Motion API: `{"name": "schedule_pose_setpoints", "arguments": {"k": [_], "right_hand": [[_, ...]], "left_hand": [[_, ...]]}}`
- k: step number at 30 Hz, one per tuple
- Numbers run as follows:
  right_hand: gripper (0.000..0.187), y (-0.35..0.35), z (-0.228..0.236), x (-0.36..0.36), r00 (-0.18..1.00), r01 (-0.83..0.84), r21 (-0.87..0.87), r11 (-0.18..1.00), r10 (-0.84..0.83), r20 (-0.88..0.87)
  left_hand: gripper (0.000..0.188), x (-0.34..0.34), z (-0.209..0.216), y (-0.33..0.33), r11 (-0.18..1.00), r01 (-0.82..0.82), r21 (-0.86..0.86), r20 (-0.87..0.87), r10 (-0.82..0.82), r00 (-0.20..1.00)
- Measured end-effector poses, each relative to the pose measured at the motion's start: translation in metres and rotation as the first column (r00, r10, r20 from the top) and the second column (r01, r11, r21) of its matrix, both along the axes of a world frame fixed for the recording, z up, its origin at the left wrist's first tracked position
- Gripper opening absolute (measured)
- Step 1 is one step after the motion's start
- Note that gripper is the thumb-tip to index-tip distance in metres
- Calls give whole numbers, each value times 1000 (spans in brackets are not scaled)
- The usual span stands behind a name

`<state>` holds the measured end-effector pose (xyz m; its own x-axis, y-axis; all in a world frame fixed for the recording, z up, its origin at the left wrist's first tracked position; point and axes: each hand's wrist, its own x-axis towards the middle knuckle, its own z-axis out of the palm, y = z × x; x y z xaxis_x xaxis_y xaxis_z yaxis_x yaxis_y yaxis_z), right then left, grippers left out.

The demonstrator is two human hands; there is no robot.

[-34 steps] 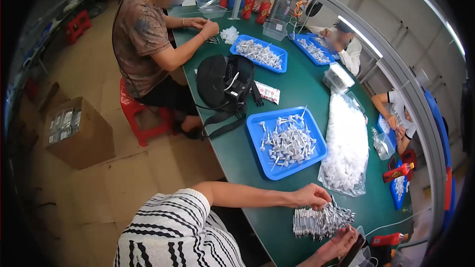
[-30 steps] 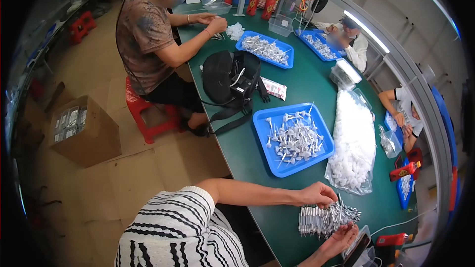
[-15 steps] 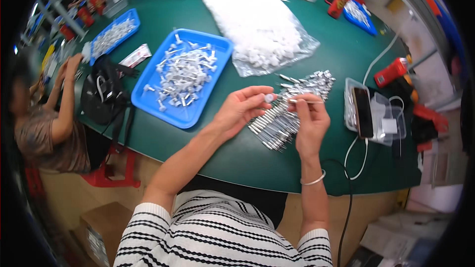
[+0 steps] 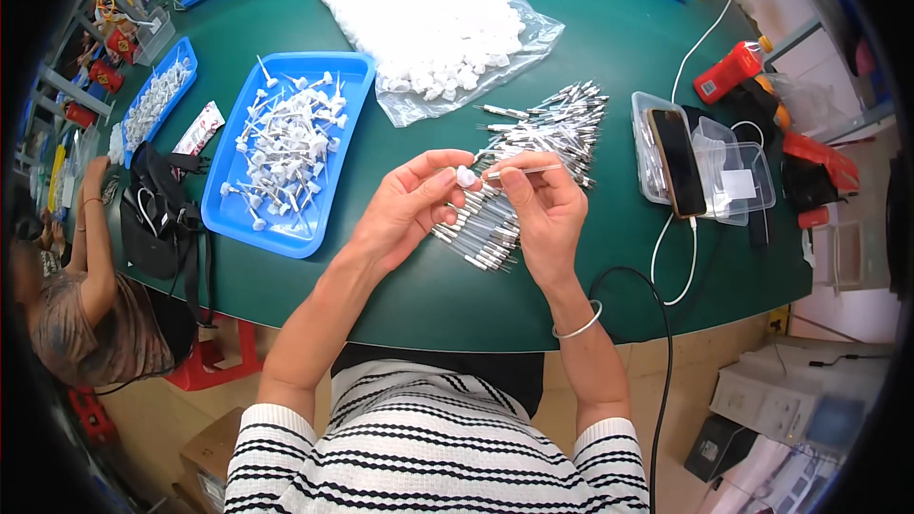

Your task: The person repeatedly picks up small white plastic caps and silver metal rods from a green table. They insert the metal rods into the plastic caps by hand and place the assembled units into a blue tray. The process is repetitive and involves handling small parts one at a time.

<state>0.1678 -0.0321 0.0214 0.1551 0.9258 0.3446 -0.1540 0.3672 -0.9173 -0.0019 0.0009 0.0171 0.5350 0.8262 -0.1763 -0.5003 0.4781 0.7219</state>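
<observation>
Between the thumb and fingertips of my left hand (image 4: 405,209) sits a small white plastic cap (image 4: 466,176). My right hand (image 4: 545,214) pinches a thin metal rod (image 4: 533,170), held nearly level. The rod's near end is close to the cap; I cannot tell whether they touch. Beneath and beyond my hands lies a heap of similar metal rods (image 4: 562,128), some lined up side by side. To the left, a blue tray (image 4: 217,195) holds many white caps with thin metal stems (image 4: 286,148).
Past the heap lies a clear bag (image 4: 419,19) full of white caps. On the right are a phone (image 4: 677,162) on a plastic box, cables and a red bottle (image 4: 731,69). A black bag (image 4: 157,190) and another person (image 4: 86,305) are at left.
The view has shifted, so the table things appear further left. The rod in my right hand and the cap in my left have come closer together.
</observation>
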Motion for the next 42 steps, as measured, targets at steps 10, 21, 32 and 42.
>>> {"name": "schedule_pose_setpoints", "arguments": {"k": [10,21,32,42], "right_hand": [[12,0,-1,-2,998,61,-28,998,-61,-15],[12,0,-2,-5,998,59,-62,996,-59,-5],[9,-4,7,-5,969,122,25,992,-125,212],[10,-1,4,-5,929,179,133,975,-212,304]], "left_hand": [[30,2,-2,-1,996,90,-21,-13,-91,996],[29,2,-4,-2,994,101,-32,3,-101,995],[28,1,-7,-1,993,113,-33,21,-112,993],[28,2,-8,-2,994,102,-32,6,-101,995]]}}
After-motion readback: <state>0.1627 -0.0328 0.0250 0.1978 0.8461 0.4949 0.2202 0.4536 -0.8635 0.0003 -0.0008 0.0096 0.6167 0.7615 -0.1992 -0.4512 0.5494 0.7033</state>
